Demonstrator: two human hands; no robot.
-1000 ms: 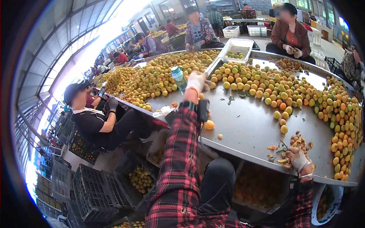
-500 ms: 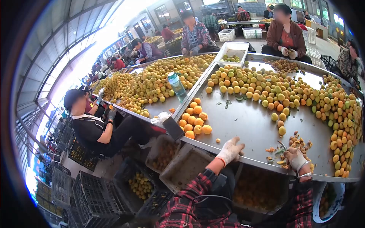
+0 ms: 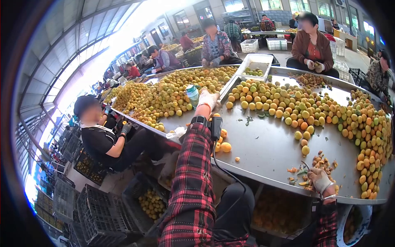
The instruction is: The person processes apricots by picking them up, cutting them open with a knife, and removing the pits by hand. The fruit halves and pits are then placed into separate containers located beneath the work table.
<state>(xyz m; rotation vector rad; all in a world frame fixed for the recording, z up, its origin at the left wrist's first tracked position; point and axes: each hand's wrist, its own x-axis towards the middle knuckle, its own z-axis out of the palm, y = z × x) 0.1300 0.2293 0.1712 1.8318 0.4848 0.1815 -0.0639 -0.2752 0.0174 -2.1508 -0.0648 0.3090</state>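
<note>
My left hand (image 3: 209,100), in a pale glove, is stretched far over the metal table, beside a teal drink bottle (image 3: 192,95) and the metal divider. Its fingers look extended and apart; whether they touch the bottle I cannot tell. Below that forearm, orange apricots (image 3: 225,147) sit in a group, partly hidden by the sleeve. My right hand (image 3: 321,180), also gloved, rests near the table's front edge, closed on a small curved knife (image 3: 305,165) whose thin metal end sticks up. Around it lie apricot scraps (image 3: 320,164) and bits of leaf.
A long heap of yellow-green apricots (image 3: 284,103) curves across the table (image 3: 263,140). Another heap (image 3: 173,88) lies beyond the divider. A white tray (image 3: 257,61) stands at the far side. Black crates (image 3: 101,214) are at lower left. Several people sit around.
My left hand has moved from the table's front edge forward and left to beside the bottle. My right hand stays by the scraps with the knife. The view has shifted slightly.
</note>
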